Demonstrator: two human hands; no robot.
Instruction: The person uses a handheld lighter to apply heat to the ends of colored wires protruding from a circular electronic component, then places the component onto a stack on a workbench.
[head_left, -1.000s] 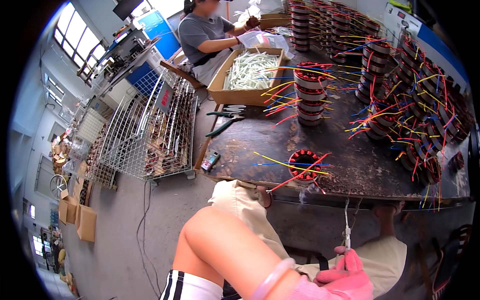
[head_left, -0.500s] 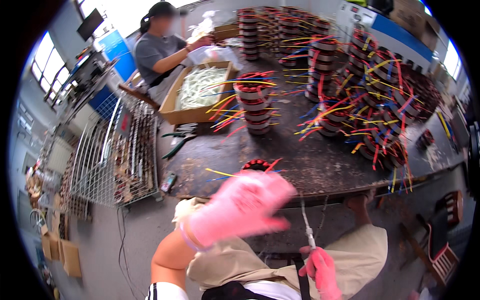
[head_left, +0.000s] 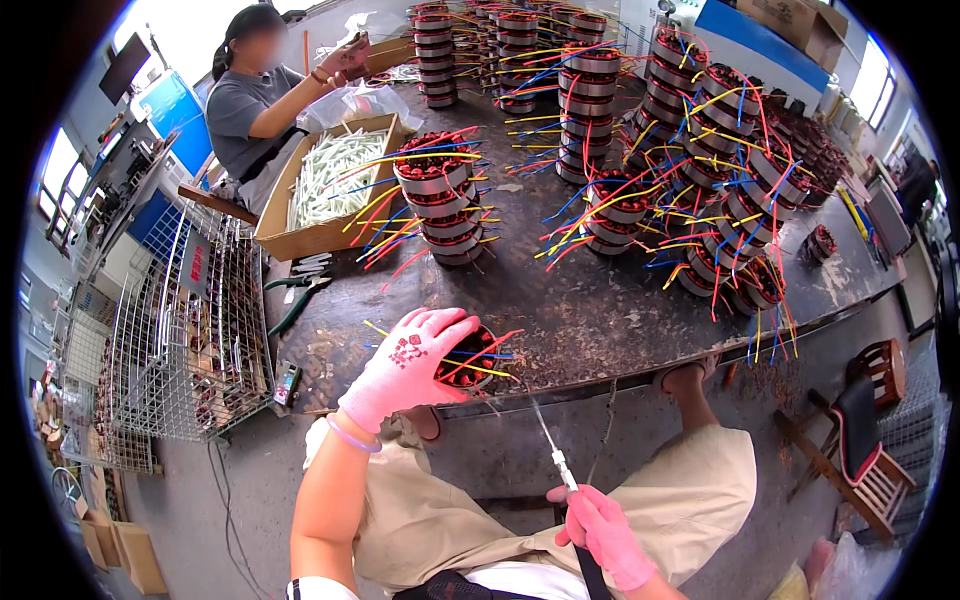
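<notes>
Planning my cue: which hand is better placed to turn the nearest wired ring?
Probably the left hand: it curls around the wired ring, while the right hand holds a slim tool.

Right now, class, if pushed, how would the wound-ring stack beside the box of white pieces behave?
The stack might topple, being taller than wide. Its bands look like metal, so it is probably heavy. Its thin coloured wires would likely bend and could snag.
</notes>
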